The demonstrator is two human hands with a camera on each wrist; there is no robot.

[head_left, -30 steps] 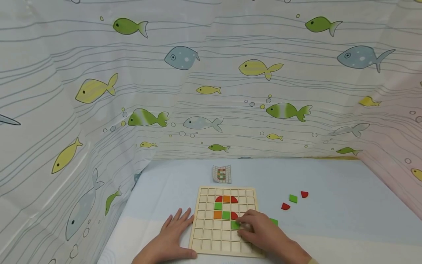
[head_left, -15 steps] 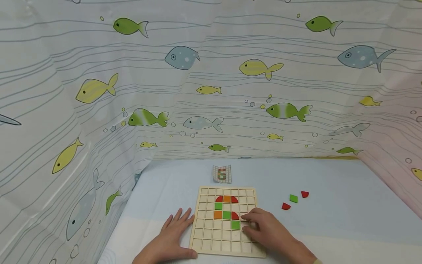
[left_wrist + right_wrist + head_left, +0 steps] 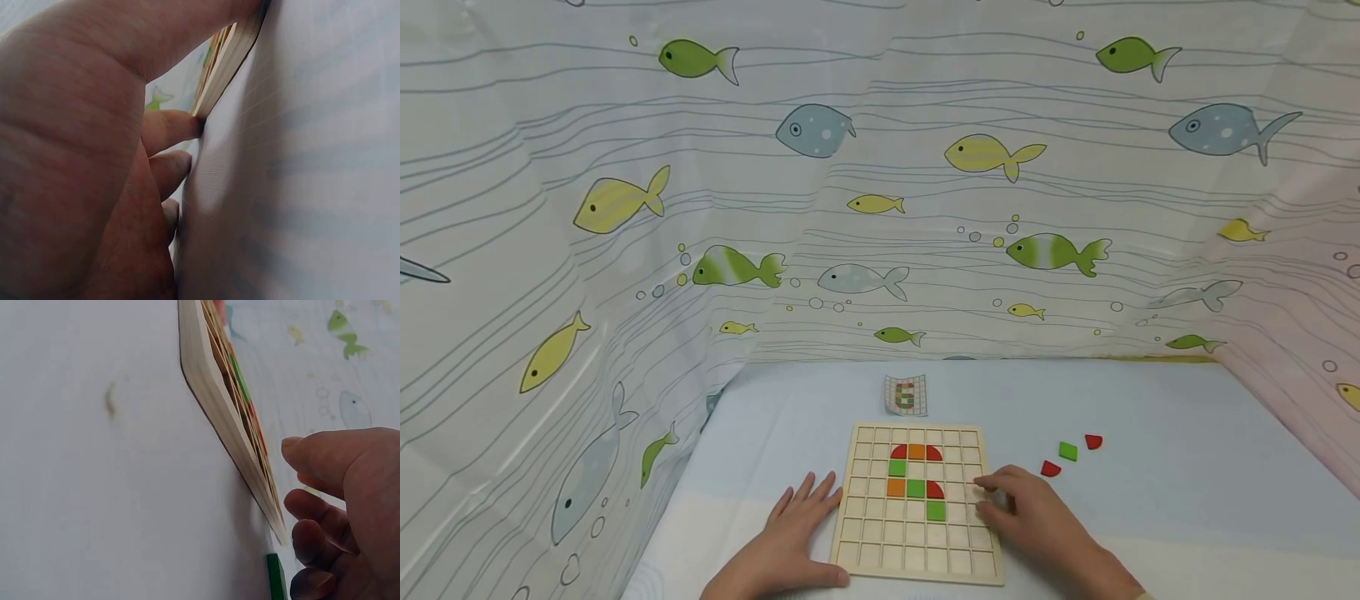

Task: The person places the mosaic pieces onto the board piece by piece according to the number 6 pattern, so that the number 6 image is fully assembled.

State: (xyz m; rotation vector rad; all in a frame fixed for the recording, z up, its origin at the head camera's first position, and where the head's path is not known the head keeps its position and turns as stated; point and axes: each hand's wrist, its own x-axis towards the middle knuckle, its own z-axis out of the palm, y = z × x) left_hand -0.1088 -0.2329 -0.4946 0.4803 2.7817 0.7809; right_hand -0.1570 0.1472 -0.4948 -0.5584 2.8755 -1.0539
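A wooden grid board lies on the table with red, orange and green tiles in its cells. Its lowest tile is a green square, just below a red quarter-round tile. My left hand lies with fingers spread, thumb and index finger touching the board's left edge. Over the board's right edge hovers my right hand, its fingers loosely bent, thumb and index finger apart with nothing between them. In the right wrist view a green tile rests on the table by the board; my right hand hides it in the head view.
Right of the board lie a red quarter-round tile, a green square tile and another red quarter-round tile. A small printed card with a coloured grid figure sits behind the board. A fish-print curtain stands around the table.
My right hand has let go of the green square tile in the cell and moved right, to the board's edge. My left hand has stayed in place.
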